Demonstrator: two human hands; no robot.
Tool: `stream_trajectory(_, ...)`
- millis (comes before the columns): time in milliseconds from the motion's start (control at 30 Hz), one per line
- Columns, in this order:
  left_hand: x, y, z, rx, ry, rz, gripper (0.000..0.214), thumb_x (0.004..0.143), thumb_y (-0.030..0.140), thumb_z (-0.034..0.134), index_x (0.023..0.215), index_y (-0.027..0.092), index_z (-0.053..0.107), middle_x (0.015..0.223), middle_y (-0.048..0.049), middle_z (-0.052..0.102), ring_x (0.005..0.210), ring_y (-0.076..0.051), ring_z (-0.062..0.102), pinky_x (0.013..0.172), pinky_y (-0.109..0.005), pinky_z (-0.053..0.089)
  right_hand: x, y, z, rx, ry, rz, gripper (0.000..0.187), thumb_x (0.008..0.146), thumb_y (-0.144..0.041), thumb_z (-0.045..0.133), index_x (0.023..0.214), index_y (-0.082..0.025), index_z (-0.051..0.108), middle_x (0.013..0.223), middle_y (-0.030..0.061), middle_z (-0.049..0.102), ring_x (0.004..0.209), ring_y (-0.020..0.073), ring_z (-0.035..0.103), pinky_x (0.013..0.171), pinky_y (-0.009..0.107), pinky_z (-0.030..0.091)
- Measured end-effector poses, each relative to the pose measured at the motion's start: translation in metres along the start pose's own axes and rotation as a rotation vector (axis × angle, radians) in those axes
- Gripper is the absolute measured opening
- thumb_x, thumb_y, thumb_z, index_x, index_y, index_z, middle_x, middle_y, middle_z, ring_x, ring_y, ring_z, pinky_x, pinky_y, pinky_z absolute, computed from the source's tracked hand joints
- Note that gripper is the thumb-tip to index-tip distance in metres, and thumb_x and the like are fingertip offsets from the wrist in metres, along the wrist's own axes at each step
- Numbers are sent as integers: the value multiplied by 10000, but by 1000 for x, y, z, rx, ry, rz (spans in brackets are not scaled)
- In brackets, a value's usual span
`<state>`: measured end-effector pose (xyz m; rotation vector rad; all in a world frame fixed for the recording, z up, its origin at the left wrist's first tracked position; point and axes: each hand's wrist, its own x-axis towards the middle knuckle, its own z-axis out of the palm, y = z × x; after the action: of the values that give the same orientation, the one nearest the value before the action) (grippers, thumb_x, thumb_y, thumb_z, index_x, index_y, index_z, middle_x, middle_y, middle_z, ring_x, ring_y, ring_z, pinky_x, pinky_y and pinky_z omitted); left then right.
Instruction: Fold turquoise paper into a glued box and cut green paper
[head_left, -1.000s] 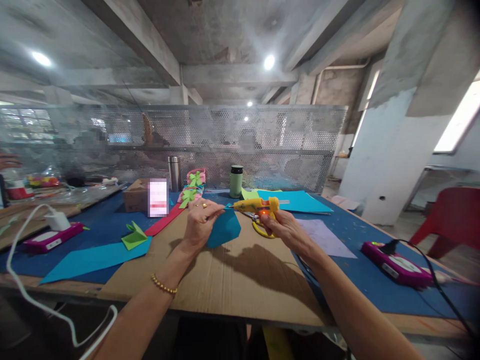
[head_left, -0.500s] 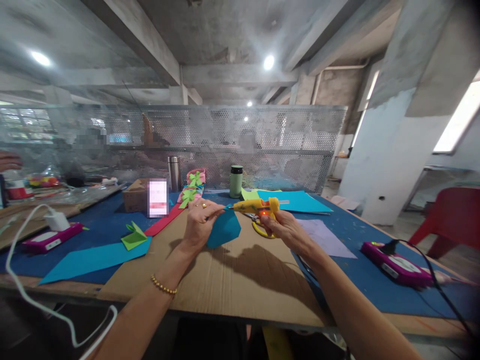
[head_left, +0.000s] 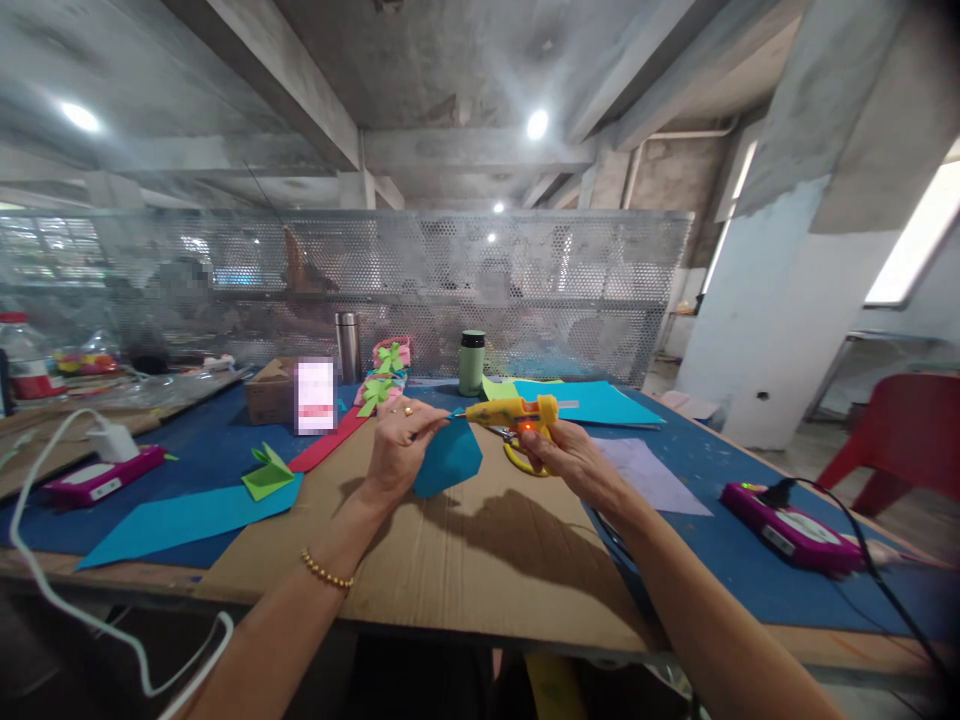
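My right hand [head_left: 564, 455] grips a yellow hot glue gun [head_left: 511, 411] with a glowing orange light, its nozzle pointing left. My left hand [head_left: 400, 443] pinches the top of a folded blue paper piece [head_left: 450, 458], held just above a sheet of cardboard [head_left: 480, 550]. The nozzle touches the paper where my fingers hold it. Yellow-handled scissors [head_left: 517, 455] lie on the cardboard under the gun.
A blue table [head_left: 750, 560] carries blue paper sheets [head_left: 180, 518], a green folded piece [head_left: 267, 473], a red strip [head_left: 326, 445], a cardboard box [head_left: 274, 392], a steel flask [head_left: 348, 346], a green flask [head_left: 472, 362], finished paper bows [head_left: 382, 378] and pink devices [head_left: 791, 528] with cables. A mesh screen stands behind.
Both hands and the glue gun stay almost still. At the far left edge another person's hand has left the view.
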<state>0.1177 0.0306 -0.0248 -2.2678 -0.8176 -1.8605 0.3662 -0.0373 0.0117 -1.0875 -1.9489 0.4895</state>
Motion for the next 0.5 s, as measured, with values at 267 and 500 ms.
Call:
stream_trajectory(267, 1, 2, 1, -99, 69, -87, 110, 882, 290, 685, 886, 254, 789, 868, -33, 774, 853, -223, 669, 895, -432, 475, 0, 7, -6, 12, 105, 10, 568, 897, -716, 458, 753, -184, 594, 617, 17, 548, 598, 148, 497, 558, 290, 385)
stream_trajectory(500, 6, -1, 2, -348, 116, -333, 133, 813, 296, 707, 879, 227, 800, 844, -27, 778, 800, -194, 694, 764, -328, 551, -8, 21, -40, -322, 274, 31, 605, 939, -691, 383, 637, -202, 571, 574, 31, 563, 553, 162, 490, 524, 296, 368)
